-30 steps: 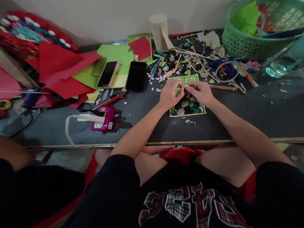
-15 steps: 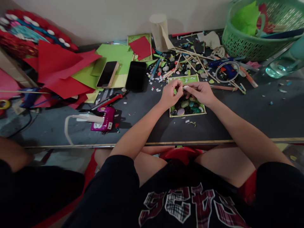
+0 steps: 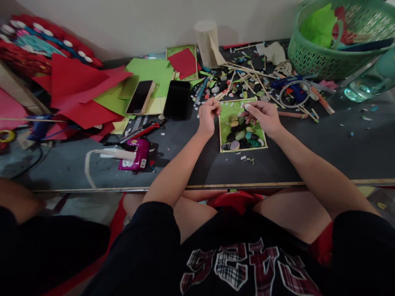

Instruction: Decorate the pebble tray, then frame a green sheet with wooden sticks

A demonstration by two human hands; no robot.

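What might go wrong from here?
The small white piece pinched in the right hand could slip and get lost among the scattered white scraps. If the pebbles on the green panel aren't fixed, a knock might shift them. The white cable near the table edge could get snagged.

The light is dim and flat, laying soft shadows beside the pale roll (image 3: 203,47) at 12 o'clock and the purple adapter (image 3: 142,150) at 9. Faint glints show on the clear vessel (image 3: 359,88) toward 2 o'clock, while the black sleeve (image 3: 361,250) at 4 loses nearly all detail. Edges look stretched and soft, as on the green basket (image 3: 317,57) at 2 o'clock
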